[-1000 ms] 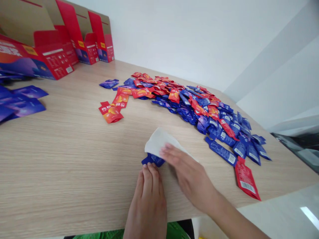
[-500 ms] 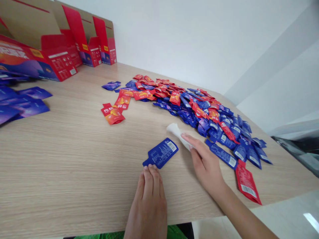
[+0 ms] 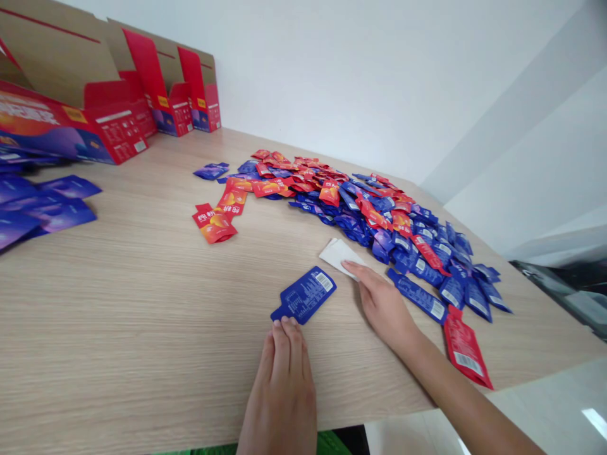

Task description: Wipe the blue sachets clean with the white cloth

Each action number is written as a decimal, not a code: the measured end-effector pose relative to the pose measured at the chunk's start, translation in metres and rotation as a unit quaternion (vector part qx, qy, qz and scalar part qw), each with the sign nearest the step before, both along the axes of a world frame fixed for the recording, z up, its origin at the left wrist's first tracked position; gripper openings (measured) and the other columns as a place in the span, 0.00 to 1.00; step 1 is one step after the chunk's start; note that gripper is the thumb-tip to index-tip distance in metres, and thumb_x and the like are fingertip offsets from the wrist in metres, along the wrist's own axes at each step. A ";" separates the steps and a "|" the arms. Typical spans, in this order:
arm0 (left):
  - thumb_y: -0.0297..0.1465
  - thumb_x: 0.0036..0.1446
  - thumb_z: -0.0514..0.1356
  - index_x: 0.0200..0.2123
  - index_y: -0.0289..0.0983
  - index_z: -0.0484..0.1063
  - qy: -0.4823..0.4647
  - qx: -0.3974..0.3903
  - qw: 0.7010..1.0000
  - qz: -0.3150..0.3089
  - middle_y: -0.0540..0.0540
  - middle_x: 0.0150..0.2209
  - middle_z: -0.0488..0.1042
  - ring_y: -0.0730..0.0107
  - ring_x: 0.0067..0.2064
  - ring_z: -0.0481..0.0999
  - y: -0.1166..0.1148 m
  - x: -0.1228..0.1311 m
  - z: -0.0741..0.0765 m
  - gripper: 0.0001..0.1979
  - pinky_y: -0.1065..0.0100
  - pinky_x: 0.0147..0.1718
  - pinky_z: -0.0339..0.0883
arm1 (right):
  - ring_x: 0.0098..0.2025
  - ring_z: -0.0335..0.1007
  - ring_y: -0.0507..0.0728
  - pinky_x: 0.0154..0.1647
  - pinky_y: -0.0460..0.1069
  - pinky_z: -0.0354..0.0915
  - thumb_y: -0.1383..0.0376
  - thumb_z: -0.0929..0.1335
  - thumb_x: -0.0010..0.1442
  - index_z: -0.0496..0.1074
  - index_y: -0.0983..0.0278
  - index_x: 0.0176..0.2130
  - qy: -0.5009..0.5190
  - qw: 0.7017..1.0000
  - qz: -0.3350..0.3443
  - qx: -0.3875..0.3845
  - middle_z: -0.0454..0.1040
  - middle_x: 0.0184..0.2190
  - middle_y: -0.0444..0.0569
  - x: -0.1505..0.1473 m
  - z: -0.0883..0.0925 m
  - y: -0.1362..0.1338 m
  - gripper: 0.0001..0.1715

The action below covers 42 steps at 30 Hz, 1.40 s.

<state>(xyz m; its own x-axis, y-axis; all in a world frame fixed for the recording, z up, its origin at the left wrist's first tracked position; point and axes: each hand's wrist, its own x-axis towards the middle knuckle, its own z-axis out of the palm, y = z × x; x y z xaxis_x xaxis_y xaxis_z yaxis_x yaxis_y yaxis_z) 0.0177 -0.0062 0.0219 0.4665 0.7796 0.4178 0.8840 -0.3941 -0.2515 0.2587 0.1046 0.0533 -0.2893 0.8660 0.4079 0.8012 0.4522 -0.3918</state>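
A flat blue sachet (image 3: pixel 306 294) with a narrow neck lies on the wooden table, its printed side and barcode facing up. My left hand (image 3: pixel 283 379) rests palm down just below it, fingers stretched out side by side, fingertips at the sachet's lower edge. To the right, my right hand (image 3: pixel 382 303) holds a folded white tissue (image 3: pixel 339 254) by its near end, with the index finger on top; my thumb is mostly hidden. The tissue lies flat against the table.
A long heap of red and blue sachets (image 3: pixel 351 205) curves across the table's back and right. Near the right edge lies a red sachet (image 3: pixel 466 347). Purple-blue sachets (image 3: pixel 52 205) are piled at left, before open red cartons (image 3: pixel 118 120). Two orange-red sachets (image 3: pixel 214 224) overlap near the middle.
The tissue has gone from bunched and partly raised to flat on the table under my right fingers. My left hand and the blue sachet stay put; the view has shifted slightly.
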 end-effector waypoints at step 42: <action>0.35 0.70 0.57 0.67 0.29 0.66 -0.185 -0.168 0.966 0.062 0.31 0.68 0.72 0.44 0.68 0.71 0.056 -0.003 0.034 0.27 0.44 0.65 0.71 | 0.65 0.75 0.61 0.71 0.62 0.68 0.74 0.60 0.69 0.80 0.60 0.60 0.029 0.998 -0.051 0.001 0.80 0.61 0.52 0.005 -0.019 0.003 0.29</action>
